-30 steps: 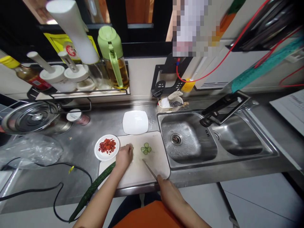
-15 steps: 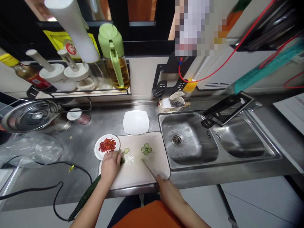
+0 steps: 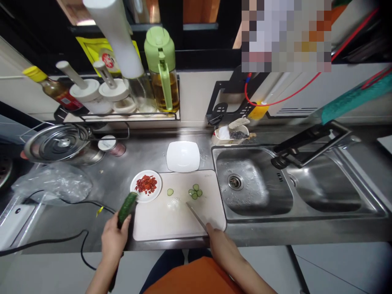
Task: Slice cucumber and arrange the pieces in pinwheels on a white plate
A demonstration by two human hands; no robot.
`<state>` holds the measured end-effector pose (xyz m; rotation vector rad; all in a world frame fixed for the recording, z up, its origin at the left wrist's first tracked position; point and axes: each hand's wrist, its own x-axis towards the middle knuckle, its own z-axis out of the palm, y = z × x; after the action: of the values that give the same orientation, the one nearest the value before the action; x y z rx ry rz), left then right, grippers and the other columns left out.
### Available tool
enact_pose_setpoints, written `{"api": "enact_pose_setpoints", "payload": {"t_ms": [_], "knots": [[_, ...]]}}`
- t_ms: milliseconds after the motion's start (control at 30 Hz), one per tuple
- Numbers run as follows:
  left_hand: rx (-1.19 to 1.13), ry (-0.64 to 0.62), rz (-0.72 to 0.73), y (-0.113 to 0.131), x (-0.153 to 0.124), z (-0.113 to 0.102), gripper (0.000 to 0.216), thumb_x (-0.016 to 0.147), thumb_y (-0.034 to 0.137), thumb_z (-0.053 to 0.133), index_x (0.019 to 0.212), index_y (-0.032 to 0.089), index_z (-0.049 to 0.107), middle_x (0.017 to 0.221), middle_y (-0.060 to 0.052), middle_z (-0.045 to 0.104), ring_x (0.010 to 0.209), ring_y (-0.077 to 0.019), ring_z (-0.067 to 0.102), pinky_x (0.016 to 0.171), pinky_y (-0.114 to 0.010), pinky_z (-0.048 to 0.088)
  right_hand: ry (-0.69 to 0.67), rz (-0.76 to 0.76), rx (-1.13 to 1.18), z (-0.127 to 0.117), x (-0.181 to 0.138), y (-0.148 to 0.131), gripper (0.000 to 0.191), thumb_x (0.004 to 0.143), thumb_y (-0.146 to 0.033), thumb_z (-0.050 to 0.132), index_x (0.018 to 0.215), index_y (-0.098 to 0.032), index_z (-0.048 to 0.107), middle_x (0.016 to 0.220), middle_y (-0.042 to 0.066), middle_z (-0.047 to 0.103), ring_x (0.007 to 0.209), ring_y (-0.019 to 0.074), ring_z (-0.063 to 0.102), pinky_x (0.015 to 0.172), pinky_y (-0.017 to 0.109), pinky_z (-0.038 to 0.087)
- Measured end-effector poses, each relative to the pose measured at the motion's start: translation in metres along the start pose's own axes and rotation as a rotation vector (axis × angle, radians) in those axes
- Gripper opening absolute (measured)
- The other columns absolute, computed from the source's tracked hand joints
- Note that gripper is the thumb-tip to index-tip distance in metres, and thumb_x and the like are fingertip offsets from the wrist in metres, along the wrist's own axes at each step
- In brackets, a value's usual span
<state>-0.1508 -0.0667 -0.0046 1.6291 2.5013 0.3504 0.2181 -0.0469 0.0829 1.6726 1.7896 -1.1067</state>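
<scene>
My left hand [image 3: 114, 234] is closed around a long dark green cucumber [image 3: 126, 207], lifted off to the left of the white cutting board [image 3: 177, 226]. The cucumber's cut end points up toward a round white plate [image 3: 159, 183] of chopped red peppers [image 3: 147, 185]. In my right hand [image 3: 218, 241] is a knife [image 3: 196, 217], its blade low over the board and pointing away from me. Several cucumber slices [image 3: 195, 192] lie in a cluster on the board, and one slice [image 3: 170, 192] lies apart nearer the plate.
Behind the board lies a white square plate [image 3: 183, 156]. A double steel sink [image 3: 254, 179] with a black faucet [image 3: 303, 147] is on the right. Leftward are a plastic bag [image 3: 55, 183], a lidded pot [image 3: 58, 143] and a black cable [image 3: 43, 241]. Bottles and jars stand on a rack [image 3: 122, 118].
My left hand has moved left and off the board, carrying the cucumber with it. The knife in my right hand has hardly moved. The view has shifted slightly.
</scene>
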Motion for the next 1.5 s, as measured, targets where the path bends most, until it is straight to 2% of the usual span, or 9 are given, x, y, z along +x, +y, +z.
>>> {"api": "enact_pose_setpoints", "payload": {"t_ms": [67,167,433,600,700,833,1000,1233,1500], "knots": [[0.098,0.006,-0.164,-0.006,0.013,-0.004,0.047,0.086,0.049,0.042,0.111,0.013,0.057,0.092,-0.014,0.063,0.090,-0.0294,0.059,0.079,-0.039,0.047,-0.004,-0.015,-0.004,0.000,0.001,-0.002,0.047,0.077,0.002,0.033,0.116,-0.017,0.049,0.094,0.011,0.065,0.089,0.0216,0.061,0.064,0.025,0.035],[0.149,-0.055,-0.257,-0.007,0.031,-0.002,0.046,0.086,0.047,0.041,0.109,0.011,0.058,0.085,-0.014,0.063,0.084,-0.0302,0.060,0.074,-0.040,0.047,-0.023,-0.016,-0.011,-0.001,0.001,-0.006,0.048,0.077,0.002,0.035,0.119,-0.017,0.048,0.095,0.012,0.065,0.090,0.0213,0.061,0.066,0.025,0.036],[0.209,-0.159,-0.257,0.008,0.044,0.015,0.049,0.085,0.047,0.044,0.109,0.006,0.057,0.090,-0.018,0.062,0.086,-0.0305,0.060,0.074,-0.039,0.046,-0.017,0.007,-0.011,-0.001,0.001,-0.009,0.051,0.077,0.002,0.034,0.122,-0.017,0.048,0.096,0.012,0.065,0.090,0.0220,0.062,0.067,0.025,0.037],[0.191,-0.010,-0.172,0.011,0.042,0.009,0.059,0.082,0.046,0.049,0.121,0.002,0.050,0.105,-0.022,0.059,0.106,-0.0345,0.052,0.089,-0.045,0.041,0.014,0.010,-0.001,0.001,0.000,-0.008,0.050,0.078,0.002,0.033,0.121,-0.017,0.049,0.094,0.011,0.065,0.090,0.0210,0.061,0.065,0.024,0.036],[0.033,0.069,0.029,0.042,0.034,0.006,0.048,0.084,0.038,0.049,0.122,0.009,0.050,0.117,-0.019,0.055,0.116,-0.0320,0.045,0.099,-0.046,0.034,0.016,0.033,0.007,0.000,-0.001,-0.007,0.047,0.078,0.001,0.034,0.119,-0.017,0.049,0.093,0.011,0.065,0.088,0.0196,0.061,0.064,0.023,0.035],[-0.288,-0.191,0.363,0.121,0.018,0.026,0.030,0.088,0.029,0.048,0.114,0.019,0.057,0.111,-0.011,0.060,0.107,-0.0243,0.052,0.096,-0.040,0.040,0.029,0.056,0.003,-0.001,-0.003,-0.003,0.049,0.078,0.002,0.032,0.120,-0.017,0.049,0.096,0.011,0.065,0.089,0.0206,0.061,0.063,0.024,0.035],[-0.459,-0.356,0.520,0.204,0.008,0.068,0.023,0.084,0.018,0.052,0.105,0.020,0.062,0.099,-0.008,0.062,0.096,-0.0200,0.056,0.088,-0.036,0.045,0.037,0.086,0.022,-0.001,-0.007,0.003,0.052,0.078,0.002,0.031,0.125,-0.016,0.045,0.098,0.013,0.065,0.091,0.0230,0.062,0.065,0.026,0.038],[-0.454,-0.397,0.524,0.220,0.006,0.088,0.018,0.079,0.011,0.055,0.092,0.019,0.064,0.093,-0.006,0.058,0.093,-0.0190,0.053,0.083,-0.033,0.044,0.042,0.130,0.031,-0.001,-0.014,0.011,0.053,0.076,0.005,0.027,0.122,-0.014,0.047,0.095,0.013,0.066,0.093,0.0226,0.062,0.066,0.026,0.037],[-0.442,-0.499,0.400,0.224,0.006,0.071,0.007,0.077,0.014,0.055,0.076,0.018,0.060,0.074,-0.002,0.060,0.075,-0.0156,0.055,0.070,-0.027,0.042,0.065,0.134,0.048,-0.003,-0.015,0.014,0.050,0.078,0.005,0.027,0.119,-0.015,0.047,0.096,0.013,0.066,0.090,0.0217,0.063,0.065,0.025,0.038]]}}
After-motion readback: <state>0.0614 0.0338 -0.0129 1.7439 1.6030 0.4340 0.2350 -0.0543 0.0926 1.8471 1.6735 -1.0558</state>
